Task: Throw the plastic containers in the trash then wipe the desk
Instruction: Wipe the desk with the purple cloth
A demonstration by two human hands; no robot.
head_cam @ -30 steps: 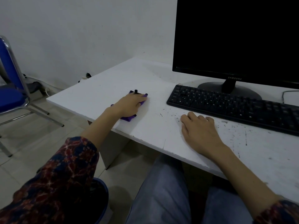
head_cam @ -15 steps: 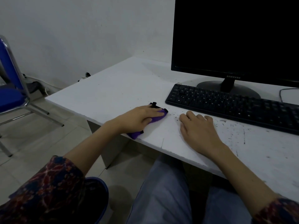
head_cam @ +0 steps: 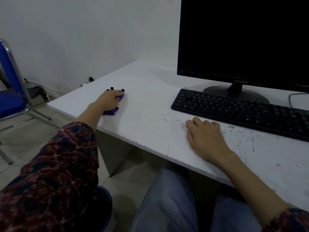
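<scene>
A: White tabletop [head_cam: 150, 124] is seen against a bare wall; no plastic containers are in view, so that step is judged done.

B: What has changed?

A: The purple cloth [head_cam: 115, 104] has been swept back from near the keyboard [head_cam: 242, 113] to the left part of the tabletop. It is clenched under the left hand [head_cam: 108, 101].

B: And the right hand [head_cam: 205, 138]?

A: It is laid flat, released, holding nothing. Dark specks before the keyboard are not yet cleared, so more wiping is judged necessary.

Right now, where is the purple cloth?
Under the left hand, the purple cloth lies on the white desk's left part, well left of the keyboard.
</scene>
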